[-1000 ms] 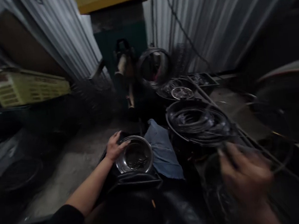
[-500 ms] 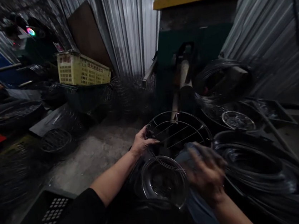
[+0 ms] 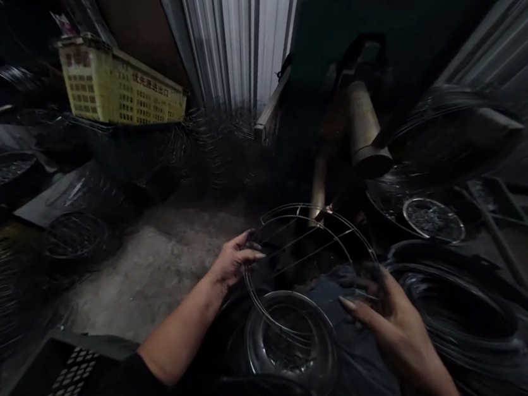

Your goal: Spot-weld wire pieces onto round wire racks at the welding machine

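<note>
A round wire rack (image 3: 309, 257) with thin crossbars is held tilted in front of me. Its left rim is pinched between the thumb and fingers of my left hand (image 3: 235, 258). On the right, the darkened fingers of my right hand (image 3: 392, 317) close at the rim; the exact grip is dim and blurred. The rack's far edge meets a small bright tip on a machine arm (image 3: 319, 188), below a thick metal cylinder (image 3: 364, 120). Under the rack's near edge sits a shiny round metal bowl (image 3: 326, 343) with small wire pieces inside.
Coiled wire rings (image 3: 468, 314) lie at right, near another dish of small parts (image 3: 433, 220). A yellow crate (image 3: 125, 87) stands back left. A dark perforated crate (image 3: 57, 393) is at lower left, and bare floor (image 3: 143, 269) lies beyond my left arm.
My right hand has moved from the near side to the rack's right rim. My left hand and the rack have shifted slightly left in view. The camera has moved closer to the machine.
</note>
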`<action>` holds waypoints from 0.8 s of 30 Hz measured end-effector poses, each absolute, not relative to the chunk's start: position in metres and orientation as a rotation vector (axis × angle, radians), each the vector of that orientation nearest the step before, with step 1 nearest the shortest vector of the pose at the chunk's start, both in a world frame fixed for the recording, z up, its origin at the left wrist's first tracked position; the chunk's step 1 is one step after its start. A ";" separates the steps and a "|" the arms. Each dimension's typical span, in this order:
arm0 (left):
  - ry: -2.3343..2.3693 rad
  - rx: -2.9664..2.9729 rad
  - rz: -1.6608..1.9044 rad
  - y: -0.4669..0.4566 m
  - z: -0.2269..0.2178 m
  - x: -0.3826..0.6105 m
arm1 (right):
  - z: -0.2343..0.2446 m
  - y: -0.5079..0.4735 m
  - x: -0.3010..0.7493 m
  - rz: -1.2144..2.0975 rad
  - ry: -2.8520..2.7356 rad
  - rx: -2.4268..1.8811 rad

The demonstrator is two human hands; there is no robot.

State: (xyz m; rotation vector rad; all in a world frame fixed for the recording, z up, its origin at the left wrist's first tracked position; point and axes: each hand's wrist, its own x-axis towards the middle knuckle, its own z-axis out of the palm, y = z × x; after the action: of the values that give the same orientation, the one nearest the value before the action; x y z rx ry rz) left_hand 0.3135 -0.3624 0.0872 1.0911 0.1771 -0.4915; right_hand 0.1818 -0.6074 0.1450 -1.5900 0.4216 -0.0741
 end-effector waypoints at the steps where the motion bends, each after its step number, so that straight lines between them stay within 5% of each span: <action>1: 0.207 1.100 -0.464 -0.358 0.089 0.320 | 0.146 -0.604 0.186 -0.049 0.379 -1.566; 16: 0.151 1.181 -0.221 -0.396 0.038 0.411 | 0.087 -0.602 0.255 -0.232 0.508 -1.629; 24: 0.161 1.377 -0.184 -0.409 0.049 0.420 | 0.083 -0.593 0.263 -0.324 0.590 -1.645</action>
State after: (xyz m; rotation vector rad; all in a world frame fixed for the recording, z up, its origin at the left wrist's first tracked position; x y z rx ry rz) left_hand 0.4200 -0.4087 0.0491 1.3768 0.1609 -0.1836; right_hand 0.2626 -0.5933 0.0826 -1.6447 0.5903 -0.3238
